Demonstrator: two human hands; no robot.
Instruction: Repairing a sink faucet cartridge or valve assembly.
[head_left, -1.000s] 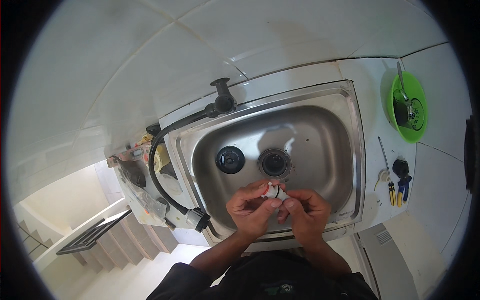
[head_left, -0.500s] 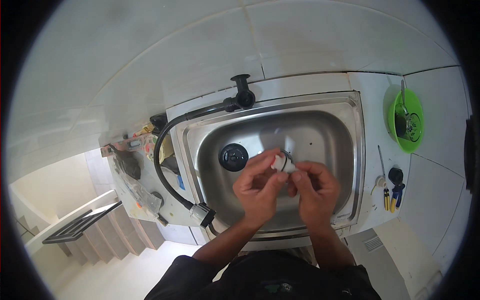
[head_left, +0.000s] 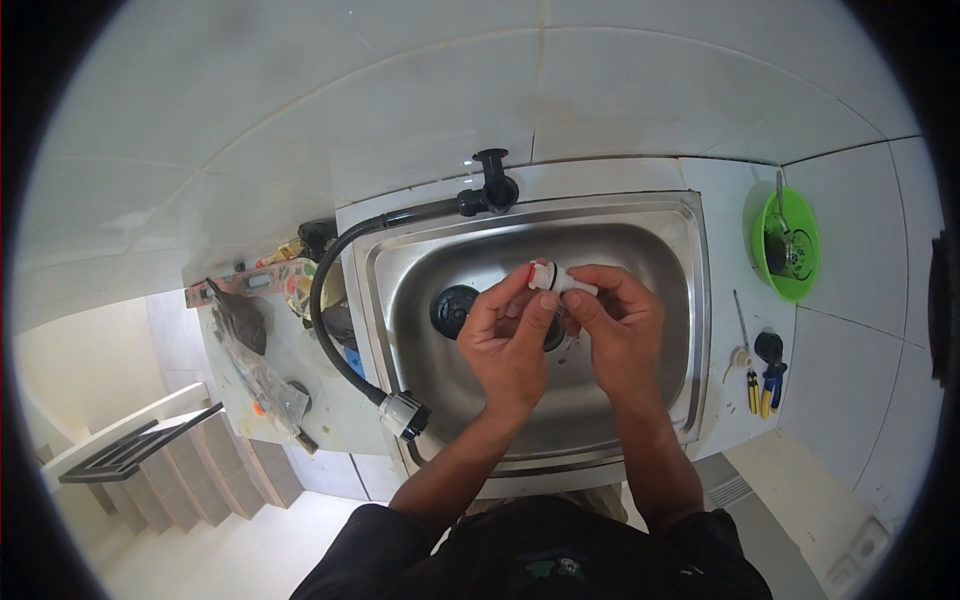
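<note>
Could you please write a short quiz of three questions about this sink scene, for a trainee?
1. True or false: both hands hold the small white fitting over the steel sink.
2. Which side of the sink is the green bowl on? A) the person's left B) the person's right C) inside the basin
3. Fill in: the black hose ends in a ____ spray head at the sink's front left corner.

Key
1. True: the left hand and the right hand pinch it between their fingertips.
2. B
3. Silver-coloured
</note>
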